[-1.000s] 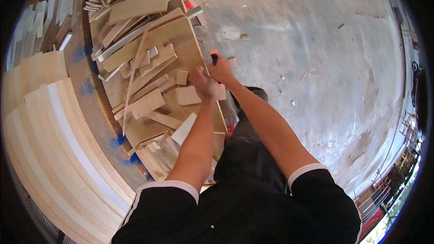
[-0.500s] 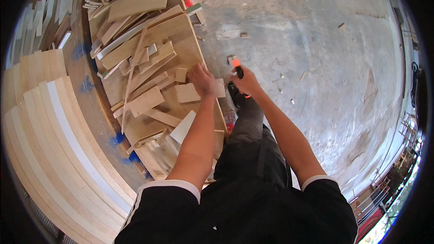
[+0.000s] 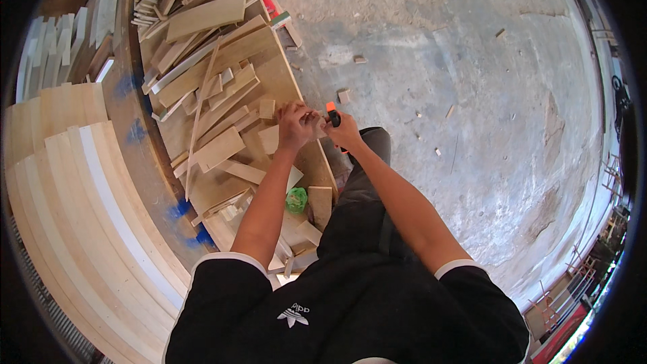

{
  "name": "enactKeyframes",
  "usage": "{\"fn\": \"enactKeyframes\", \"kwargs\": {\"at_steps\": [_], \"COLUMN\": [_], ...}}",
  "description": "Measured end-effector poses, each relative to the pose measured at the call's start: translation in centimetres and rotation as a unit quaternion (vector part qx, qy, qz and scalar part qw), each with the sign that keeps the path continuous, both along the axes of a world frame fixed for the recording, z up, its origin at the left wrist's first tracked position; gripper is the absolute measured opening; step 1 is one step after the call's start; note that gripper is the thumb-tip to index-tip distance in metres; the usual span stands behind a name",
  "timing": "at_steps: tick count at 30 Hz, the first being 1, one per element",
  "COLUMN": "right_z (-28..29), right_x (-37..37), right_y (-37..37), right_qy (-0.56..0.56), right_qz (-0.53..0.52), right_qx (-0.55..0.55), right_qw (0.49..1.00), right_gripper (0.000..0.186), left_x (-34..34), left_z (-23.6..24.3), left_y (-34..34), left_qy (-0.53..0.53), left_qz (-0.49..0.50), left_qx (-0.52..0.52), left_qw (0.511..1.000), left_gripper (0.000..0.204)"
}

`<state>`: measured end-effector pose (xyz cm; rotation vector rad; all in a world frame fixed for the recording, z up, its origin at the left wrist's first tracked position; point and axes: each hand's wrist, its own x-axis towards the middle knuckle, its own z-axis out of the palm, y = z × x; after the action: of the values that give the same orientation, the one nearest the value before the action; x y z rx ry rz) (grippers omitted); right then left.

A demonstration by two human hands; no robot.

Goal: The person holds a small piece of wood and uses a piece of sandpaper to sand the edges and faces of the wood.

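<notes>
My right hand [image 3: 345,132] is closed around a black-and-orange handled tool [image 3: 333,114], its kind not clear from here. Close beside it, over the table's right edge, my left hand [image 3: 296,123] has its fingers bent together in a pinch. What they hold, if anything, is too small to make out. The two hands nearly meet. Under my left hand lies a pale wooden board [image 3: 269,139], mostly covered by it. A small wood block [image 3: 267,108] is just left of that hand.
Offcuts [image 3: 222,148] lie heaped on the wooden table [image 3: 269,61]. A crumpled green plastic bag [image 3: 296,200] sits by my left forearm. Long planks [image 3: 87,209] are stacked at the left. Scattered scraps, including a wood block [image 3: 344,96], lie on the concrete floor [image 3: 485,108].
My right hand has moved left with the tool, close to my left hand. My left fingers have lifted and turned toward it. The green bag has come into sight beside my left forearm.
</notes>
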<state>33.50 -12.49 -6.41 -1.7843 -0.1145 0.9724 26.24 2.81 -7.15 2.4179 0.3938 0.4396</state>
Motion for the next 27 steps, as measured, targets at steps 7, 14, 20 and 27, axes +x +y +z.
{"fn": "enactKeyframes", "kwargs": {"at_steps": [7,14,20,27], "right_z": [0.0,-0.2,0.1,-0.3], "right_x": [-0.4,-0.2,-0.3,-0.3], "right_y": [0.0,-0.1,0.6,0.5], "right_qy": [-0.025,-0.009,-0.014,-0.066], "right_qz": [0.006,0.022,0.043,0.059], "right_qx": [-0.037,-0.012,-0.024,-0.054], "right_qw": [0.999,1.0,0.999,0.995], "right_gripper": [0.026,0.027,0.028,0.027], "left_x": [-0.1,0.1,1.7,2.5], "left_z": [-1.5,-2.0,-1.6,-1.7], "left_y": [0.1,-1.0,-1.0,-1.7], "left_qy": [0.047,0.016,0.023,0.019], "left_qz": [0.057,0.161,0.235,0.259], "left_qx": [-0.07,-0.024,0.095,0.092], "left_qw": [0.995,0.986,0.967,0.961], "left_gripper": [0.017,0.017,0.017,0.012]}}
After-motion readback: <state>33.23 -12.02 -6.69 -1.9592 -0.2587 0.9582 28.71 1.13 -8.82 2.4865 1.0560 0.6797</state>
